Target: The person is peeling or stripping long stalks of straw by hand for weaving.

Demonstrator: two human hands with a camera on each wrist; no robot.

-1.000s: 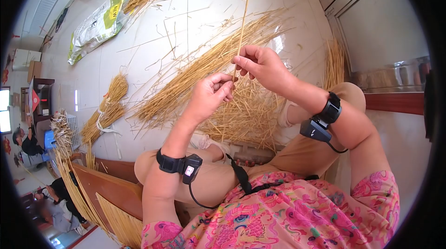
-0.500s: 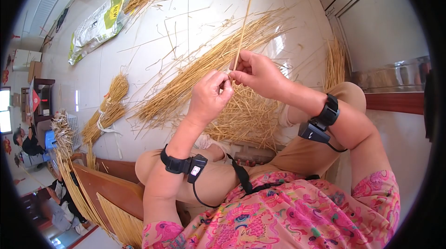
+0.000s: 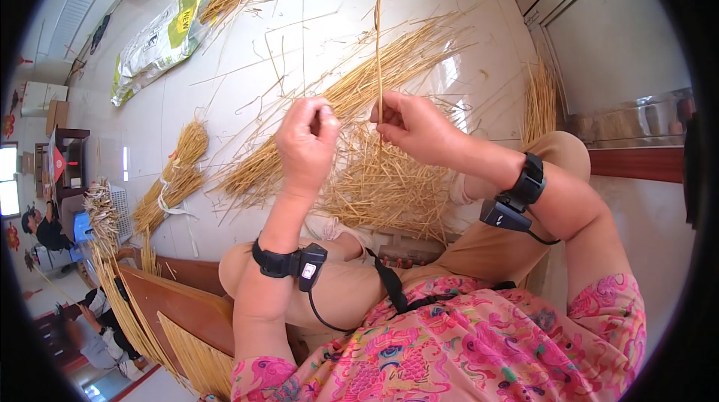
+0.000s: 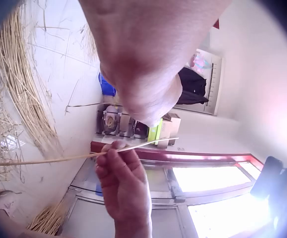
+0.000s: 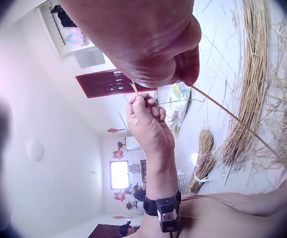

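Observation:
My right hand [image 3: 419,123] pinches a long straw stalk [image 3: 379,35] between thumb and fingers. The stalk stands out away from me, and its lower end shows just under the fingers. To the left, apart from the stalk, my left hand [image 3: 305,136] has its fingers curled in. The right wrist view shows a short, thin piece of straw [image 5: 134,87] poking out from its thumb and fingertips. A thin strand [image 4: 91,104] also juts from that hand in the left wrist view.
Beneath my hands lie a spread straw bundle [image 3: 367,80] and a heap of loose straw [image 3: 389,192]. A tied bundle [image 3: 180,155], a printed bag [image 3: 161,38] and a brown wooden board [image 3: 176,297] are leftward. A metal-framed door [image 3: 629,50] stands at right.
The hands were together at the stalk; my left hand has since drawn away to the left. The stalk in my right hand has swung more upright in the view.

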